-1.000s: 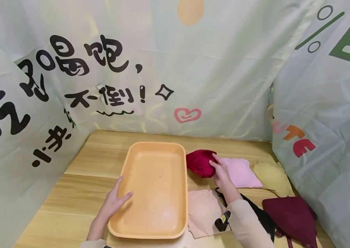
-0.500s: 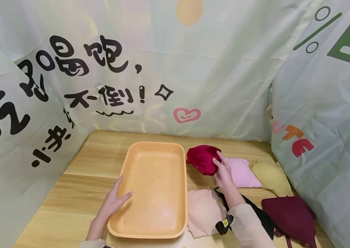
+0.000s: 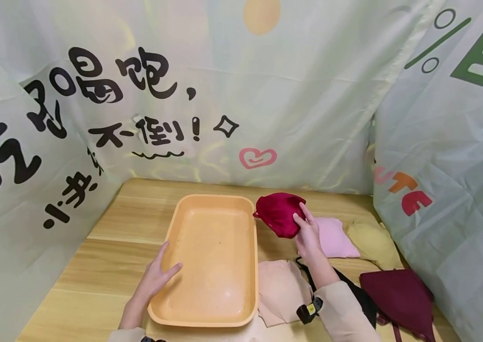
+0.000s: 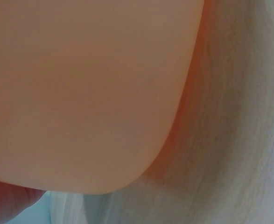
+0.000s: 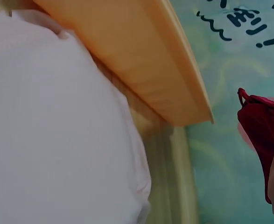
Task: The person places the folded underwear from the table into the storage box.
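Note:
A crimson satin bra (image 3: pixel 279 213), folded with its cup outward, hangs a little above the table beside the tray's far right corner. My right hand (image 3: pixel 308 237) pinches its right end between thumb and fingers; a small strap loop shows at its other end in the right wrist view. My left hand (image 3: pixel 156 277) grips the left side of an orange plastic tray (image 3: pixel 256 266), thumb over the rim and fingers outside. In the left wrist view the tray's wall (image 4: pixel 90 93) fills most of the picture, with a bit of finger (image 4: pixel 10 200) at its lower edge.
Right of the tray lie a pale pink bra (image 3: pixel 282 289), a black one (image 3: pixel 359 297) partly under my sleeve, a lilac one (image 3: pixel 336 237), a mustard one (image 3: pixel 374 242) and a burgundy one (image 3: pixel 400 294). Printed curtains (image 3: pixel 310 118) enclose the wooden table (image 3: pixel 109 266).
My right hand has lifted the crimson bra from the table, raising it slightly and away from me. Its loop end has come near the tray's rim. My left hand has stayed on the tray.

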`<state>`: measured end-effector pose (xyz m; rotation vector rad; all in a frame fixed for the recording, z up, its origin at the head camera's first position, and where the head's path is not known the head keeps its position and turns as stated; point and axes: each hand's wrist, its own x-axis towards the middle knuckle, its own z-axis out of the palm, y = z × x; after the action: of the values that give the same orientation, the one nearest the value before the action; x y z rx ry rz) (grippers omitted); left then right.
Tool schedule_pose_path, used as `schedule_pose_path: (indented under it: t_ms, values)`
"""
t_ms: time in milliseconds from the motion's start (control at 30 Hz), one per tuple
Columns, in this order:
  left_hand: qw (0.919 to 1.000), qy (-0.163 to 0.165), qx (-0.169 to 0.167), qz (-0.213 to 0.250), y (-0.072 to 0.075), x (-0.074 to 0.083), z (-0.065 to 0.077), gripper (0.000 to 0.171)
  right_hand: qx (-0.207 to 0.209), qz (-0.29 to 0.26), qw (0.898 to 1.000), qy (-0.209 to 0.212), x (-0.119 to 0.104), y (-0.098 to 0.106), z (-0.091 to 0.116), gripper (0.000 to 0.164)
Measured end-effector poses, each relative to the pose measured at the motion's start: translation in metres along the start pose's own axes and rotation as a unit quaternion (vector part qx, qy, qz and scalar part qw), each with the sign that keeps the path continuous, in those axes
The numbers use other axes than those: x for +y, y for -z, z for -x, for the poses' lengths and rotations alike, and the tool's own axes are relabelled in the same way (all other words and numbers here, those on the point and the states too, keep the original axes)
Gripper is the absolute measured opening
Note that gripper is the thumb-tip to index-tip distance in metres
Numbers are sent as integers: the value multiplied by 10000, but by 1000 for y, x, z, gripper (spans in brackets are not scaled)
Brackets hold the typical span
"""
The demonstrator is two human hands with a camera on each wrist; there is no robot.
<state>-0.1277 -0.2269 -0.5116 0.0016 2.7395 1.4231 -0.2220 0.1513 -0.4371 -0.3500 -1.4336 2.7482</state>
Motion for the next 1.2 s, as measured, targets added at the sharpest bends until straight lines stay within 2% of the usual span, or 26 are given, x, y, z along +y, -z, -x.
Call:
schedule_pose_path:
  t_ms: [333,667,900,1200]
  values:
    - [10000,23,-42,72,0,0,0,80,-355,31,9994,-14,3,-20,11,56]
    - [9999,63,-43,100,0,-1,0,80,-659,150,9977,-21,21,-38,25,54]
    - [9998,18,-54,197,0,0,0,79,-1141,603,9916,52,39,-46,34,53]
    - [9995,24,-69,313,0,-1,0,80,-1412,1165,9831,69,57,-53,40,54]
